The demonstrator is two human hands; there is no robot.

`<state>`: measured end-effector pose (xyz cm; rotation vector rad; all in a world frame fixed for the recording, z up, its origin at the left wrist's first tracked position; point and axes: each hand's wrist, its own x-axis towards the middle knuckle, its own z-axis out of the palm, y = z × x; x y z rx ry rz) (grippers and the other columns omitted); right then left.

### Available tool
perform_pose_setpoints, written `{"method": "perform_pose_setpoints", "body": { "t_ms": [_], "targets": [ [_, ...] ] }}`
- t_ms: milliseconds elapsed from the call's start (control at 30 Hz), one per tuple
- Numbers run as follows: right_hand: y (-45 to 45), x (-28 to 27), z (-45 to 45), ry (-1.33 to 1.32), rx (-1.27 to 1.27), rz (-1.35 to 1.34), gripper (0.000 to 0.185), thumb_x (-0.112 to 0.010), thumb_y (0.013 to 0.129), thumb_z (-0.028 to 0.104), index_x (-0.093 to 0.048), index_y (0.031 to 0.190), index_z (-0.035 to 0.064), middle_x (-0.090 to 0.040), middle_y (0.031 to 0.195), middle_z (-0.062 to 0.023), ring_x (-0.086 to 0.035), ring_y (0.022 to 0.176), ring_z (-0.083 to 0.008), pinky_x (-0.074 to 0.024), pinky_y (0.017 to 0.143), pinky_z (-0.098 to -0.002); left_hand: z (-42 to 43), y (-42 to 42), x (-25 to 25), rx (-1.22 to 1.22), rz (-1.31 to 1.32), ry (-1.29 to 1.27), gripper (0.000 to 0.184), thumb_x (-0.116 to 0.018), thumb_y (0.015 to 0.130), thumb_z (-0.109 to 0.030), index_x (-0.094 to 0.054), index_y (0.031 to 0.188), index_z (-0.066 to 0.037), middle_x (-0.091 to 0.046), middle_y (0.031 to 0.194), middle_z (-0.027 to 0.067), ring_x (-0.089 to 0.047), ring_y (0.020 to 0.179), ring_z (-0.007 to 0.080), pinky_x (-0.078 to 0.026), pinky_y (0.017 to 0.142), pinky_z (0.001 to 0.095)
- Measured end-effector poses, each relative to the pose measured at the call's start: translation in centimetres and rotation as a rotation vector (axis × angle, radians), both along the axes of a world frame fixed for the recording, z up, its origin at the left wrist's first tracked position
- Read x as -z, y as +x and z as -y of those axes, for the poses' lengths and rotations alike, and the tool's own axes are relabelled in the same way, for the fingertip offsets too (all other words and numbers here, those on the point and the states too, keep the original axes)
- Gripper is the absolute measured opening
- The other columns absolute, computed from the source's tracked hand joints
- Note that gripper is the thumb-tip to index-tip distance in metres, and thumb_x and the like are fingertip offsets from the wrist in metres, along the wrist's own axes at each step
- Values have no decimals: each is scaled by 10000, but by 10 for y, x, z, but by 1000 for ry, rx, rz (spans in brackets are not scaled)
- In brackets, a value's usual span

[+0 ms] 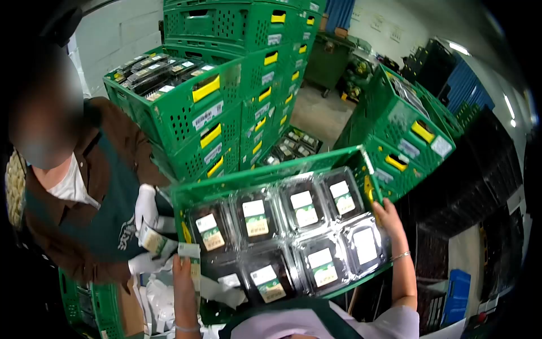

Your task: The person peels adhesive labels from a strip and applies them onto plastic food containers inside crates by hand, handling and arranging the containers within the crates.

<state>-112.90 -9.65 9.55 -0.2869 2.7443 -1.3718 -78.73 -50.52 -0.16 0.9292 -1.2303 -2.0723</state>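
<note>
The right hand [388, 219] has its fingers bent and clamped on the end wall of a green crate [271, 174], just below a yellow handle [368, 189]. The crate spreads out to the left of those fingers, tilted, with two rows of clear boxes [305, 209] inside, dark contents under their labels. The left hand [185, 285] is by the crate's other end, its fingers pointing up, close together, against a label strip [189, 251] — whether they pinch it or also grip the crate, I cannot tell. Just beyond those fingers, a co-worker's white-gloved hands [147, 208] hold more labels [156, 243]; farther off, past both hands' fingers, stand stacked crates [180, 116]
</note>
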Motion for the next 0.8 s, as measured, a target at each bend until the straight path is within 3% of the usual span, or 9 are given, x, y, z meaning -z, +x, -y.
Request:
{"method": "perform_pose_setpoints", "body": {
  "t_ms": [167,267,333,400,567,600,700,767,800],
  "targets": [
    [-89,47,71,182,-61,113,531,-583,819,325,-465,1130,-89,-554,1062,-211,-522,989,-238,-396,858,-320,7,-21,46,-102,67,102,318,-440,892,-123,-410,1189,-13,-504,1063,81,-500,936,149,-417,803,279],
    [-141,79,103,301,-106,224,696,-572,811,383,-351,1244,-114,-386,1272,-293,-385,1199,-349,-305,989,-355,0,-36,47,-249,37,209,351,-448,891,-122,-388,1221,-18,-489,1092,85,-485,971,160,-410,831,301],
    [-168,100,129,302,-148,247,686,-573,813,384,-361,1237,-112,-420,1244,-286,-415,1175,-336,-326,970,-351,-9,-51,18,-319,21,246,407,-444,899,-131,-329,1275,-27,-496,1093,82,-499,952,168,-416,818,298],
    [-196,120,155,310,-225,280,679,-575,814,378,-363,1233,-111,-439,1226,-282,-430,1162,-331,-334,964,-349,-2,-33,69,-333,57,202,397,-463,889,-114,-356,1261,-24,-515,1095,81,-516,950,167,-425,809,285],
    [-256,177,215,269,-369,422,637,-591,814,343,-384,1214,-108,-504,1157,-262,-487,1101,-302,-368,925,-339,-5,-81,54,-463,109,118,356,-450,902,-134,-383,1240,-39,-534,1054,70,-524,922,163,-429,796,298],
    [-270,190,226,264,-383,476,645,-596,813,342,-378,1222,-106,-507,1155,-259,-491,1094,-301,-371,923,-336,-10,-126,-14,-453,885,178,472,-468,882,-285,-419,1241,18,-508,1165,127,-489,1028,201,-404,853,330],
    [-318,259,253,295,-406,478,658,-597,816,342,-363,1250,-94,-499,1178,-245,-488,1093,-301,-370,929,-333,-25,-144,35,-545,671,293,555,-515,856,-298,-350,1298,-8,-462,1209,143,-490,1033,211,-411,841,316],
    [-362,291,273,312,-504,592,614,-583,822,360,-417,1217,-79,-526,1139,-234,-509,1050,-290,-392,897,-333,-37,-172,66,-619,687,302,552,-529,848,-318,-363,1302,-51,-509,1109,120,-512,925,196,-435,763,324],
    [-386,303,287,323,-505,632,599,-579,822,370,-439,1199,-74,-533,1124,-233,-515,1034,-286,-396,887,-333,-45,-173,99,-657,843,200,515,-537,846,-313,-394,1277,-70,-515,1036,102,-512,866,202,-445,702,325]
  ]
}}
